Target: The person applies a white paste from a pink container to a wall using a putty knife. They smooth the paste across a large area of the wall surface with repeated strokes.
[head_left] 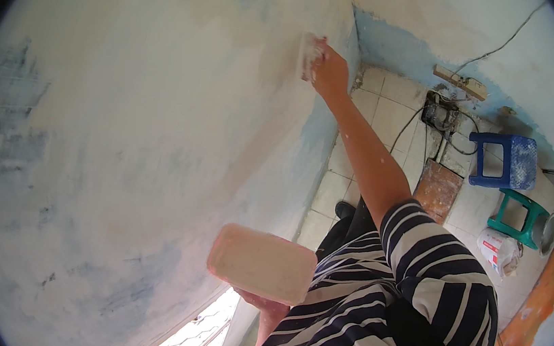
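Note:
My left hand (263, 304) is closed under a pinkish rectangular tub (212, 258) with rounded corners, holding it level between my body and the wall. Pale, smooth putty (263, 264) fills the tub. Reaching far out, my right hand (328, 69) grips a pale, putty-smeared scraper (307, 55), whose blade is against the wall (181, 114) near its far corner. The wall carries an uneven whitish coat with bluish and dark patches showing through; a damp-looking streak runs below the scraper. My left fingers are mostly hidden beneath the tub.
On the tiled floor (349, 167) to the right stand a blue stool (520, 163) and a green stool (524, 218). Beside them sits a white bag (499, 251). Cables (439, 113) lie tangled near a power strip (461, 81). A grated window (201, 332) opens at the lower left.

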Demonstrator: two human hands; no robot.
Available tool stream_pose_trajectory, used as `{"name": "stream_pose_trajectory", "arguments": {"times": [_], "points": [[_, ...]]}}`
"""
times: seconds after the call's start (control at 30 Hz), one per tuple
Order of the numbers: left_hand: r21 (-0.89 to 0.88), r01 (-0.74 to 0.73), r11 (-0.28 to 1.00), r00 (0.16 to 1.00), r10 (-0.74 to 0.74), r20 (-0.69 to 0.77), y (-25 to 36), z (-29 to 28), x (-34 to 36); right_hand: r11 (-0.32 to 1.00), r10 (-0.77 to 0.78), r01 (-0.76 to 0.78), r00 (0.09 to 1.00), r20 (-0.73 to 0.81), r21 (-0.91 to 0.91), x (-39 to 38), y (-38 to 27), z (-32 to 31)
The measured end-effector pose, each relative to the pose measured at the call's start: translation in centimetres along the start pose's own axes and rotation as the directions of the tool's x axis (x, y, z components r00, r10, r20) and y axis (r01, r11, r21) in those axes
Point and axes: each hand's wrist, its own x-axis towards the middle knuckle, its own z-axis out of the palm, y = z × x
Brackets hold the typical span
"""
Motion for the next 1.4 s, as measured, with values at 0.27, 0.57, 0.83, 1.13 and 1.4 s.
{"name": "stream_pose_trajectory", "arguments": {"times": [0.27, 0.57, 0.83, 1.13, 1.4], "points": [[-0.025, -0.038, 0.999, 0.999, 0.037, -0.032, 0.8, -2.2, -0.6, 0.774, -0.071, -0.207, 0.911, 0.407, 0.598, -0.9, -7.3, -4.7], [-0.062, -0.077, 0.995, 0.997, 0.077, 0.003, 1.5, -2.5, -0.8, 0.819, 0.01, -0.334, 0.821, 0.57, 0.467, 7.6, -7.1, 1.3], [-0.077, -0.11, 0.991, 0.994, 0.109, -0.014, 2.5, -2.9, -1.9, 0.665, 0.15, -0.533, 0.781, 0.606, 0.523, 9.7, -1.2, -0.8], [-0.103, -0.149, 0.983, 0.989, 0.148, -0.025, 1.9, -2.7, -0.9, 0.402, 0.1, -0.631, 0.751, 0.653, 0.664, 12.5, -6.7, -3.1], [-0.126, -0.126, 0.984, 0.992, 0.126, -0.005, 1.1, -2.2, -0.2, 0.595, 0.138, -0.636, 0.682, 0.718, 0.491, 11.4, -5.6, 2.1]]}}
